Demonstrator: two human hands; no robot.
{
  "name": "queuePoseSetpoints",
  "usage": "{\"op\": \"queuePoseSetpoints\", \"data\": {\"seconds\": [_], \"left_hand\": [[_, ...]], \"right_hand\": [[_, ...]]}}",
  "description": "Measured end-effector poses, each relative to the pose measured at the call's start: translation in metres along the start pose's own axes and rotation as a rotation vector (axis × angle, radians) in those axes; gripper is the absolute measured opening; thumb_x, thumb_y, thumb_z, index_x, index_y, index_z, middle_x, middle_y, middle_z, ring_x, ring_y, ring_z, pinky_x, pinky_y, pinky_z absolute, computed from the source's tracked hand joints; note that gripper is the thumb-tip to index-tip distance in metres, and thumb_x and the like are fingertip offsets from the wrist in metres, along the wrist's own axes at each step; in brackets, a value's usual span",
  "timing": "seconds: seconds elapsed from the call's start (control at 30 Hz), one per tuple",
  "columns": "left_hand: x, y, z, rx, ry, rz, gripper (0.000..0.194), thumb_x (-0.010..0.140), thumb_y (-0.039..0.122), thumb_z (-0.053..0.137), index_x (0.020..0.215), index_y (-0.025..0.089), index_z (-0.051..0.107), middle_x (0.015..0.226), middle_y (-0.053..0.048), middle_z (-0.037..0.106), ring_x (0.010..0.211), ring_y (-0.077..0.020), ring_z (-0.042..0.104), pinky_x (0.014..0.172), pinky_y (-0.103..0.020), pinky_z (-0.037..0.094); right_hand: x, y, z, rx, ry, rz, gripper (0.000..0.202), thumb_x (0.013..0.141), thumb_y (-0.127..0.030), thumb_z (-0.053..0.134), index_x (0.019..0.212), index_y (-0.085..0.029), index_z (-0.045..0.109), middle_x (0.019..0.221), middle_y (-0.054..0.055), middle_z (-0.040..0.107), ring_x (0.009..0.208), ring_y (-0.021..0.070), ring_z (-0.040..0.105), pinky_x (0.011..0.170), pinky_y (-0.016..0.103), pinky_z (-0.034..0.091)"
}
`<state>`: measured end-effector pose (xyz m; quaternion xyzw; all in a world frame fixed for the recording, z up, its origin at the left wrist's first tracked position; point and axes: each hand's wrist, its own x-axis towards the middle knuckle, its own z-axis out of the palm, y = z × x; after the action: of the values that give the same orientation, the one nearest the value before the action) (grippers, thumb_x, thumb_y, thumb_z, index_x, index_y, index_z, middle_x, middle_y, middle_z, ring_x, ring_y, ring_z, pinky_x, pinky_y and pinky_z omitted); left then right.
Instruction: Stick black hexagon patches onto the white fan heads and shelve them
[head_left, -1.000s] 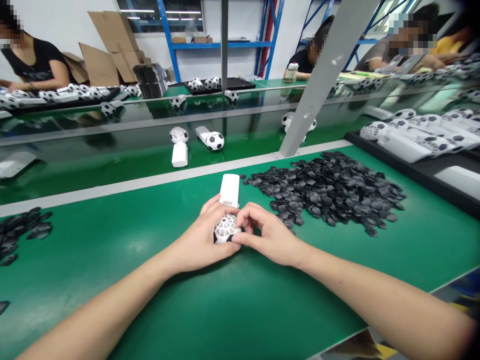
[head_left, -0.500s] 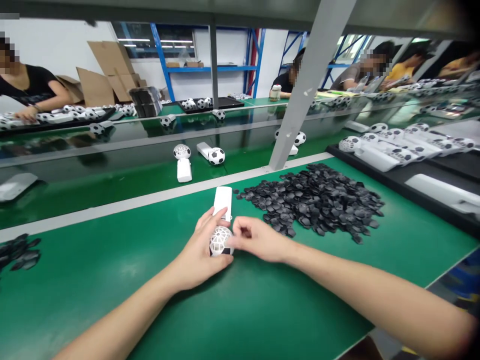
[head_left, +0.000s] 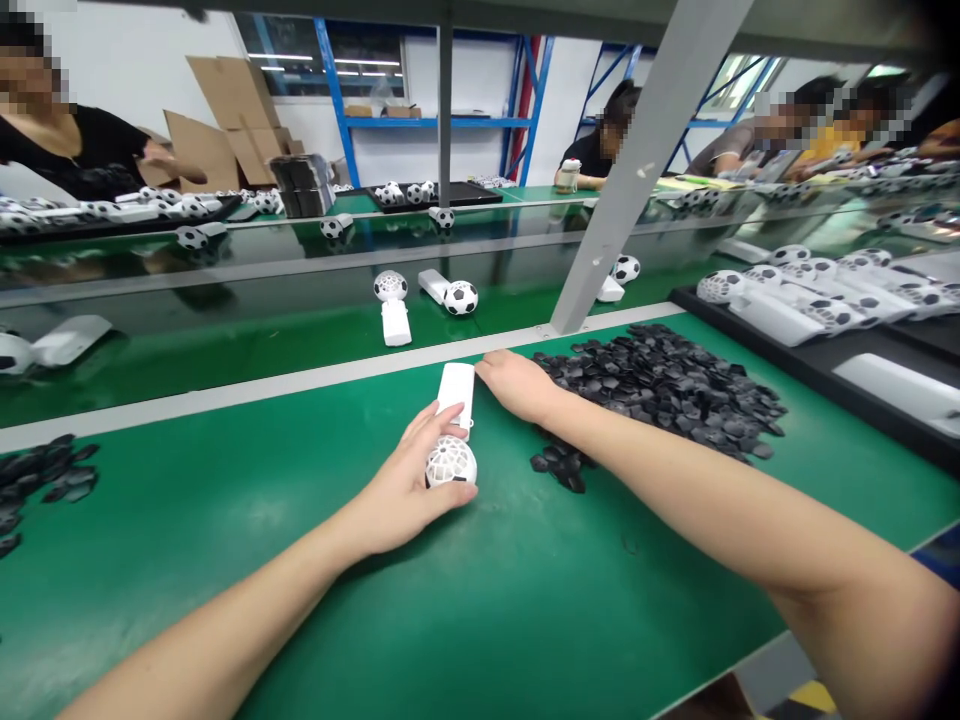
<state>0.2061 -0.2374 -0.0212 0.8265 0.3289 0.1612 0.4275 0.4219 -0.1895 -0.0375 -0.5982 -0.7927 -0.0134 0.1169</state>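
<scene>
A white device [head_left: 451,462] with a round, football-patterned lattice head and a flat white handle lies on the green table, its handle pointing away from me. My left hand [head_left: 409,485] is wrapped round the head from the left, thumb at the near side and fingers over the handle joint. Beyond it, my right hand [head_left: 517,385] reaches to the left edge of a pile of black pentagon pieces [head_left: 667,390], close beside the handle. Its fingers are bent down and pressed together; whatever lies between the fingertips is hidden.
A conveyor belt [head_left: 300,355] behind a grey rail carries similar devices [head_left: 460,297]. A slanted grey post [head_left: 637,180] rises beyond the pile. On the right stands a black tray [head_left: 810,355] of devices. More black pieces [head_left: 56,465] lie at left. Several people work across the belt.
My right hand has left the football head and moved forward to the pile's left edge. My left hand still holds the device. Across the belt, the person at left has raised a hand.
</scene>
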Motion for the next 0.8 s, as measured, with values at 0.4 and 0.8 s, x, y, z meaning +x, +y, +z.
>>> {"op": "queuePoseSetpoints", "data": {"seconds": [0.4,0.8], "left_hand": [[0.002,-0.007,-0.006,-0.02,-0.019,0.059,0.064,0.067,0.027,0.066,0.125,0.026,0.039,0.133,-0.006,0.032,0.128,-0.0251,0.027,0.107,-0.042,0.023],[-0.001,0.003,-0.041,0.022,-0.283,0.0,0.059,0.07,0.014,0.054,0.126,0.027,0.039,0.122,-0.004,0.041,0.107,-0.0213,0.046,0.09,-0.033,0.041]], "right_hand": [[-0.053,-0.027,-0.036,0.732,0.215,-0.016,0.005,0.08,-0.016,0.056,0.083,-0.018,0.059,0.082,0.001,0.06,0.077,0.0143,0.056,0.073,0.028,0.046],[-0.063,-0.049,-0.02,0.832,0.076,-0.401,0.012,0.082,-0.012,0.056,0.085,-0.019,0.066,0.084,0.002,0.063,0.082,0.0127,0.056,0.076,0.026,0.045]]}}
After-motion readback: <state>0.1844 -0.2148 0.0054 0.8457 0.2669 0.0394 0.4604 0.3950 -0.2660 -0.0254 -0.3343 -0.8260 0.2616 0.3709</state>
